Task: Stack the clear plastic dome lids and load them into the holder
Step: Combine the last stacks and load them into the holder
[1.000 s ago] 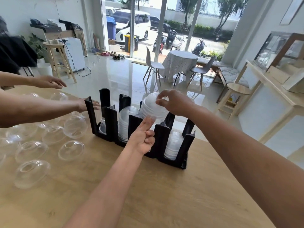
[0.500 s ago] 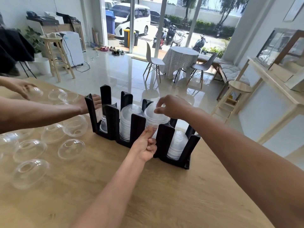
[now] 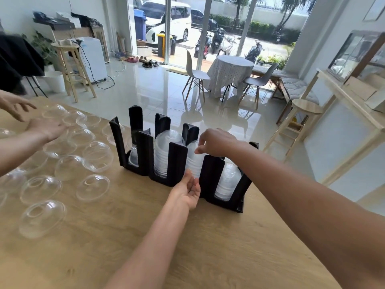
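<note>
A black holder (image 3: 177, 163) with several upright slots stands on the wooden table (image 3: 208, 247). My right hand (image 3: 216, 142) reaches over its third slot, fingers curled down onto the top of a stack of clear dome lids (image 3: 193, 163) that sits in the slot. In front of the holder my left hand (image 3: 186, 189) is open, its palm turned toward the base of that stack. More lid stacks fill the second slot (image 3: 166, 147) and the fourth slot (image 3: 227, 180); a short one sits in the first slot (image 3: 133, 157). Several loose lids (image 3: 92, 186) lie to the left.
Another person's two hands (image 3: 48, 128) hover over the loose lids at the far left of the table. The table's far edge runs just behind the holder, with tiled floor beyond. Bare wood lies in front and to the right of the holder.
My right hand has lowered the lid stack down into the third slot. My left hand has opened from a curled pose. The other person's hand has left the holder's left end.
</note>
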